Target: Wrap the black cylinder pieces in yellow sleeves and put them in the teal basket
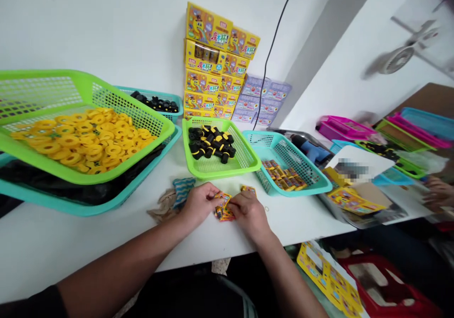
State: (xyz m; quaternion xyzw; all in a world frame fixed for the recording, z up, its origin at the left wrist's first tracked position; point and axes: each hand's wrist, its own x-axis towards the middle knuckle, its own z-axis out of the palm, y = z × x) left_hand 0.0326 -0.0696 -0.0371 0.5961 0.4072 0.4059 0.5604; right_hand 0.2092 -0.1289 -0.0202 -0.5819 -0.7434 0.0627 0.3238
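My left hand (200, 203) and my right hand (249, 214) are close together over the white table (117, 247). Their fingertips grip a small bunch of yellow-orange printed packets (223, 208), which they partly hide. Just beyond my right hand lies another packet (248, 190). A blue striped cloth (183, 190) and a crumpled beige piece of material (163, 206) lie left of my left hand. A bright green basket (220, 167) of black-and-yellow rollers (211, 143) stands just beyond my hands.
A tilted green basket (142, 119) of yellow rings (85, 141) rests on a teal basket at left. A teal basket (283, 159) holds small packets. Stacked yellow boxes (213, 63) stand at the back. A co-worker's hand (438, 195) is at far right.
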